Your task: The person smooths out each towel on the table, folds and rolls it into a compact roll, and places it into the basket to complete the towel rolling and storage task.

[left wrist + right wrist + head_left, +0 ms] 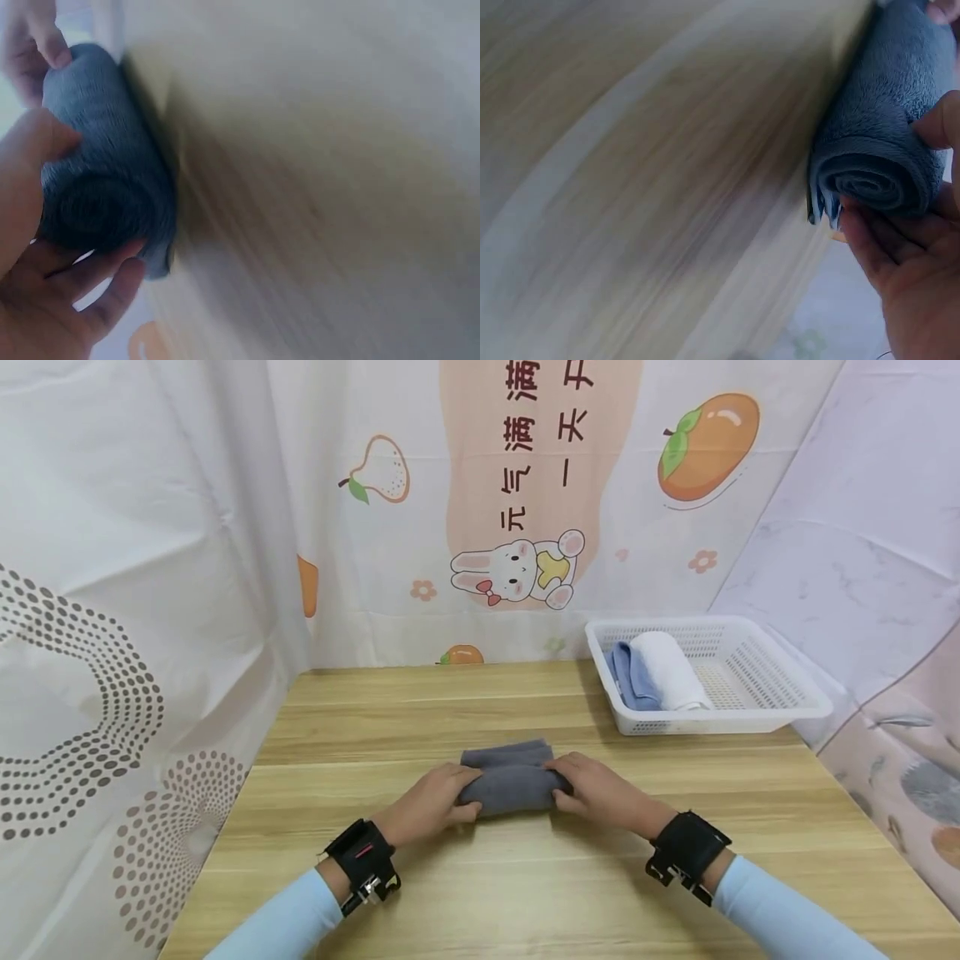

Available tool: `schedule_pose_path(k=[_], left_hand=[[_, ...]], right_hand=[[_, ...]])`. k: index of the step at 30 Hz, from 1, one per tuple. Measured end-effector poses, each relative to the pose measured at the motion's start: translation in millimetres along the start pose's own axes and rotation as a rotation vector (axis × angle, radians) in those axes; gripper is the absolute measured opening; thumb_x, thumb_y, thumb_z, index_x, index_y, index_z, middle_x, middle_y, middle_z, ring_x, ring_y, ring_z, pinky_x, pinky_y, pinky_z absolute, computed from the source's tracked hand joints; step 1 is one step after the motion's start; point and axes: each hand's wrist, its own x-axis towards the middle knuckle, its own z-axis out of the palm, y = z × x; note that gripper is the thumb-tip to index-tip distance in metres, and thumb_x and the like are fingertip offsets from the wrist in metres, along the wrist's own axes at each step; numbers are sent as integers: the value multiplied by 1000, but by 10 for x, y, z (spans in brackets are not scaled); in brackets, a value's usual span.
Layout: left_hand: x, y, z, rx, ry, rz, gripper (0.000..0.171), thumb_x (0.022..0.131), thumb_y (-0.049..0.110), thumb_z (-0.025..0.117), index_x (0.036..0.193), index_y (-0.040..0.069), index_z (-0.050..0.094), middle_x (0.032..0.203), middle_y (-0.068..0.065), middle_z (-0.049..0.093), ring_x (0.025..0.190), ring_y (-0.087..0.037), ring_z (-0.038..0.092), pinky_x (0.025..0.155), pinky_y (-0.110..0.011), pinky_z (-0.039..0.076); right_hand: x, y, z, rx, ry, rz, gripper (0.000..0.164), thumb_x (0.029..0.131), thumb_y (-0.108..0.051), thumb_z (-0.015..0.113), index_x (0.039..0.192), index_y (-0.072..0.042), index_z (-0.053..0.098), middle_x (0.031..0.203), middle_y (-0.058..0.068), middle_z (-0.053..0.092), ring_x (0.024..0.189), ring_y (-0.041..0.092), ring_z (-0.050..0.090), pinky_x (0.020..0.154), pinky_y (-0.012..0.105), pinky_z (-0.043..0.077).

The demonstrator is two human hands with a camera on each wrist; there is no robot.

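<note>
A dark grey towel (513, 789) lies mostly rolled up on the wooden table, with a short flat end showing beyond the roll. My left hand (444, 795) grips the roll's left end, thumb on the near side and fingers over the top. At the opposite end my right hand (600, 792) holds it the same way. The right wrist view shows the towel (881, 150) coiled in a tight spiral, its loose layers under the roll beside the fingertips. In the left wrist view the thumb presses the side of the towel (112, 142).
A white plastic basket (720, 720) stands at the table's back right corner. Inside it lie a rolled white towel (667, 668) and a folded blue towel (636, 677). Printed curtains (375, 568) hang behind and beside the wooden table (360, 710).
</note>
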Motion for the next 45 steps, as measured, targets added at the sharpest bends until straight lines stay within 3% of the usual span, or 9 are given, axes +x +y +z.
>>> schedule_pose_path(k=[5,7,12,21,28,32,36,40,45], left_hand=[[62,-78,-2,-157,-72,3,34,110,33,50,94,9,69,80,-1,60,76,-12,56,72,-28,45],[69,-84,12,-143,-47,0,40,112,33,46,88,10,67,79,-1,56,74,-13,52,71,-29,43],[64,-33,49,33,93,-25,35,112,27,46,124,5,69,113,-5,63,102,-18,57,87,-36,49],[74,48,81,210,322,131,15,103,14,65,114,11,73,108,-2,67,97,-19,63,80,-35,53],[-13,89,57,332,207,91,40,103,41,63,129,12,71,125,-3,66,114,-23,61,88,-44,51],[-39,120,49,378,142,70,65,92,58,70,138,11,66,133,-4,63,121,-23,58,94,-45,48],[-41,119,67,414,135,76,70,86,54,79,138,10,64,133,-5,63,121,-23,58,93,-43,48],[-5,105,62,398,128,68,65,87,51,80,135,9,66,129,-6,65,118,-23,60,92,-44,49],[84,44,-3,252,47,11,57,94,48,74,134,8,65,129,-5,66,118,-21,62,96,-47,47]], right_hand=[[33,31,-38,227,-101,108,38,103,-16,57,134,7,60,98,4,66,84,14,64,80,35,53],[54,28,-51,298,-129,143,35,105,-16,54,133,4,61,84,-4,57,70,5,54,71,29,48],[102,8,-67,354,-135,193,27,105,-17,56,129,-4,59,73,-7,45,61,5,43,60,27,41],[103,-170,61,-88,219,-51,24,85,0,76,107,-8,68,104,8,60,89,24,56,75,40,50],[60,-226,69,-244,271,-206,27,80,1,76,107,0,75,101,11,67,90,27,60,77,41,53],[-3,-239,58,-254,202,-165,33,89,-17,78,117,-1,74,110,11,67,99,27,60,84,44,52],[-44,-235,57,-279,143,-150,59,84,-37,86,126,-1,69,118,11,65,107,27,58,88,45,51],[-47,-206,61,-240,108,-138,66,78,-29,92,130,3,66,120,14,64,110,30,59,91,46,52],[8,-135,7,-78,12,-19,54,88,-24,82,132,1,65,122,13,66,111,28,61,93,44,53]])
